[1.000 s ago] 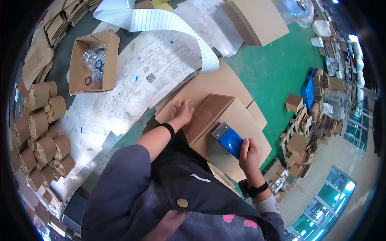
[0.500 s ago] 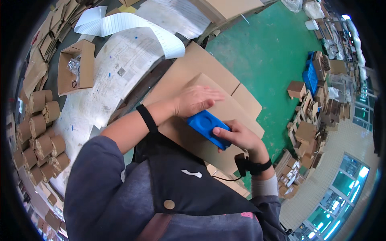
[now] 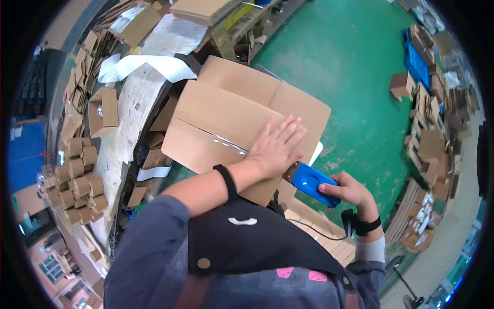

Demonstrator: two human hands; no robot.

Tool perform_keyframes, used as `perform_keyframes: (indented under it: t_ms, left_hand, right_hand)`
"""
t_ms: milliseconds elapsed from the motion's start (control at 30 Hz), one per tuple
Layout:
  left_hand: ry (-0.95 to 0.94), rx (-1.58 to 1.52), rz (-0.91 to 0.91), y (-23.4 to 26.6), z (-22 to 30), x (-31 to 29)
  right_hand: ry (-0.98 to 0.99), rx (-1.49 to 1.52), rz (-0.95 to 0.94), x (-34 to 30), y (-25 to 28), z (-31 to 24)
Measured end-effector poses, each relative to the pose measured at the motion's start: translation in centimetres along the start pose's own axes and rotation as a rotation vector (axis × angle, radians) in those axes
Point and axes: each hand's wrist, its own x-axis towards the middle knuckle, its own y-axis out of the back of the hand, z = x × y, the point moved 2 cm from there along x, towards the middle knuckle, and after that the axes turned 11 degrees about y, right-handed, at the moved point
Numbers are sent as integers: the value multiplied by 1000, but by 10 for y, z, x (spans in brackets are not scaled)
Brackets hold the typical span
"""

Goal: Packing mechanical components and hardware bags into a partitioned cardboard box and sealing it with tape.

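A brown cardboard box stands in front of me, its top flaps folded over with a narrow dark gap between two of them. My left hand lies flat on a flap near the right side, fingers spread. In my right hand is a blue, block-shaped hand tool with a round recess in its face; its exact kind is unclear. The thumb presses on its near end. The tool's far end, which looks darker, meets the box's near right edge beside my left thumb. Whether it touches the cardboard is hard to tell.
A worktable on the left bears a curled white paper strip, a small open carton and stacked cardboard rolls. Flat cardboard lies at the back. Cartons and a blue crate line the green floor at right.
My left hand has come down flat on the box, moving right. The right hand has carried the blue tool rightward to the box's edge. The view has shifted, showing more of the box top.
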Motion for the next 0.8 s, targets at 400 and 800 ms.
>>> perform_keyframes:
  t_ms: [400,800]
  left_hand:
    - [-728,192,-751,-11,40,-2]
    - [-913,979,-1343,-76,72,6]
  right_hand:
    - [117,-402,132,58,3,103]
    - [-129,-348,829,-7,-35,145]
